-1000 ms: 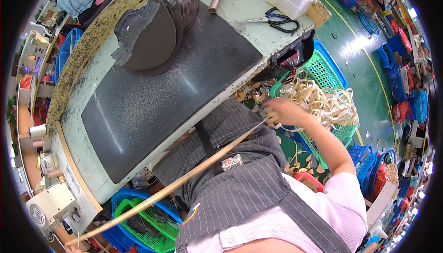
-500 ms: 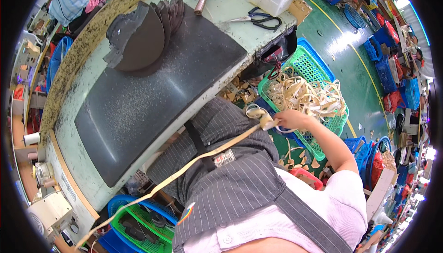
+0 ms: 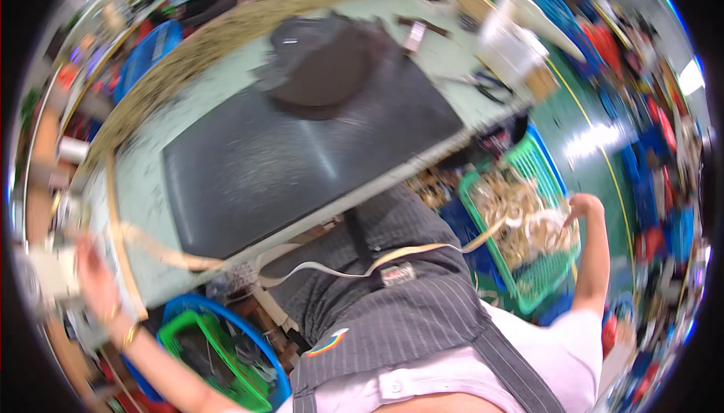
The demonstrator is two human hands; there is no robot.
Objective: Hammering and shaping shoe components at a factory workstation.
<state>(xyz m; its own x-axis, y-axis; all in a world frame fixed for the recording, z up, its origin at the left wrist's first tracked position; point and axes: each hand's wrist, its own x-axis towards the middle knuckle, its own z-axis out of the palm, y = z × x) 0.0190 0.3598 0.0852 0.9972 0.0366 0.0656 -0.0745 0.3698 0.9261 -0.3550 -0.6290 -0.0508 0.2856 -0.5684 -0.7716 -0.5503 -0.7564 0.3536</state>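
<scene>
A long cream strip [image 3: 407, 250] hangs slack across my lap. One end reaches into the green basket [image 3: 530, 298] on my right, and the other passes over the table's front edge to its left side. My right hand [image 3: 587, 208] is at the basket's right side, fingers bent down by the tangled cream strips [image 3: 513, 206]; blur hides whether they grip one. On the far left, my left hand [image 3: 96, 281], with a gold bracelet at the wrist, is beside a pale machine [image 3: 54, 273]. Its fingers are smeared by motion.
On the table [image 3: 139, 187] lies a black mat [image 3: 249, 179] with dark round sheets [image 3: 324, 74] stacked on it. A hammer [image 3: 415, 36], scissors [image 3: 490, 85] and a white container [image 3: 509, 47] lie farther back. Below left stands a green basket [image 3: 177, 338] within a blue one [image 3: 275, 360].
My right hand has gone from the bundle by my lap to the basket's right side. My left hand has come into view at left. The strip, straighter before, now sags; the whole view has shifted.
</scene>
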